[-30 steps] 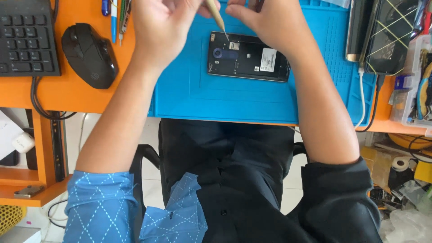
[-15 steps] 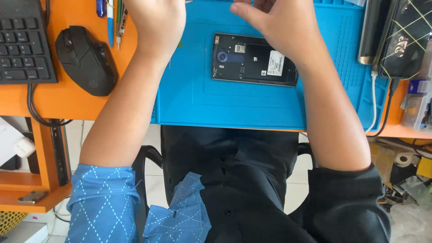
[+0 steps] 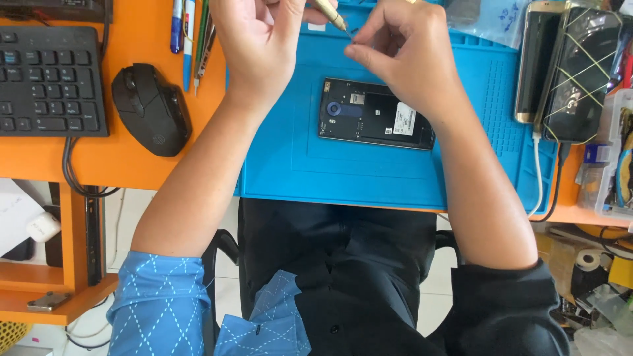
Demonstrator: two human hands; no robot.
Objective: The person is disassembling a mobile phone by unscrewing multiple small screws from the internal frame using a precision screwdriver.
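Observation:
An opened black phone point(image 3: 376, 120) lies back-up on the blue work mat point(image 3: 297, 165), its inner parts and a white label showing. My left hand point(image 3: 258, 47) hovers above the mat's far edge, closed on a slim tan screwdriver point(image 3: 328, 13) whose tip points down to the right. My right hand point(image 3: 410, 60) is beside it, thumb and forefinger pinched together at the screwdriver's tip. Nothing can be made out between those fingertips. Both hands are off the phone, just beyond its far side.
A black mouse point(image 3: 150, 109) and black keyboard point(image 3: 49, 79) sit left on the orange desk point(image 3: 39, 161). Pens and tools point(image 3: 188, 36) lie at the mat's left edge. Two phones point(image 3: 567, 66) and a white cable point(image 3: 539, 171) lie at the right, next to a clear box point(image 3: 616, 151).
The screwdriver tip, a second ago at the phone's top edge, is now lifted away from it. Both hands came together above the phone.

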